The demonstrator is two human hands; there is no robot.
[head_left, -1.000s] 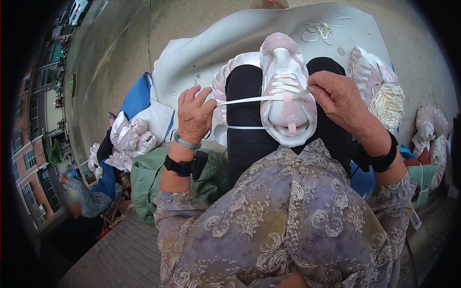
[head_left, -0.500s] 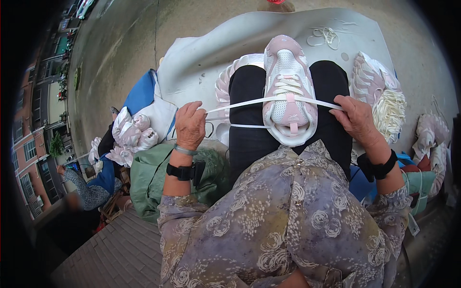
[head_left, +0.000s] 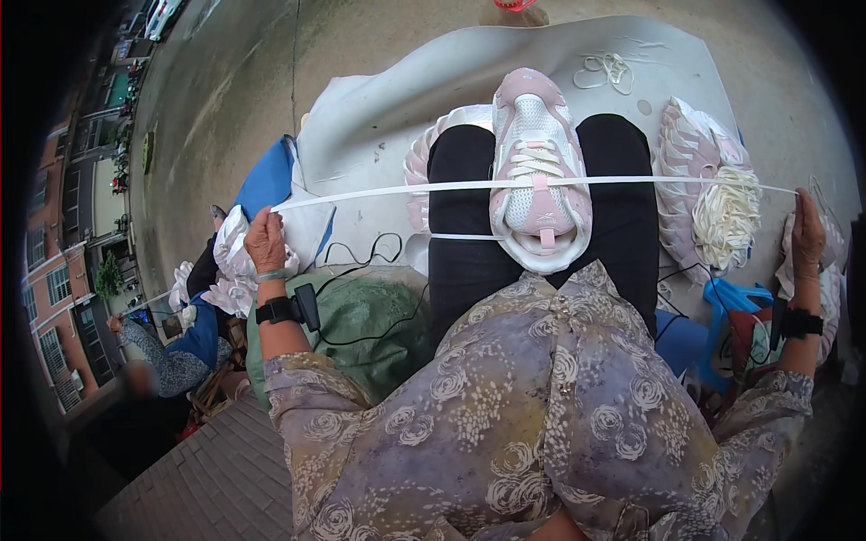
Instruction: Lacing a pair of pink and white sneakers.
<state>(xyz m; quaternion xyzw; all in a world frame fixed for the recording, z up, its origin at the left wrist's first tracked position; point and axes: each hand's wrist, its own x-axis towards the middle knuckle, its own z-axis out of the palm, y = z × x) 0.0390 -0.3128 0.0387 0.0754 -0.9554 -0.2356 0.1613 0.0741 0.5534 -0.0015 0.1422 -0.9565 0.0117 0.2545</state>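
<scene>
A white and pink sneaker (head_left: 542, 214) rests between my black-trousered knees, toe pointing away from me. White lace crosses its lower eyelets, and one shoelace (head_left: 379, 192) stretches out taut on both sides. My left hand (head_left: 265, 243), out to the left, pinches one end of the lace. Far to the right, my right hand (head_left: 808, 236) is closed on the other end; its fingers are seen edge-on. Another white strand runs from the sneaker's collar leftward across my thigh.
A pale sheet (head_left: 379, 117) covers the ground ahead, with a loose lace (head_left: 606, 72) on it. Stacked shoe parts (head_left: 683, 153) and a lace bundle (head_left: 727, 216) lie right. A green sack (head_left: 379, 316) and white-pink bundles stand left. Another person (head_left: 171, 347) sits at far left.
Both hands have moved far apart, left hand leftward and right hand rightward. More lace now shows on each side of the sneaker, pulled tight. The sneaker stays between my knees.
</scene>
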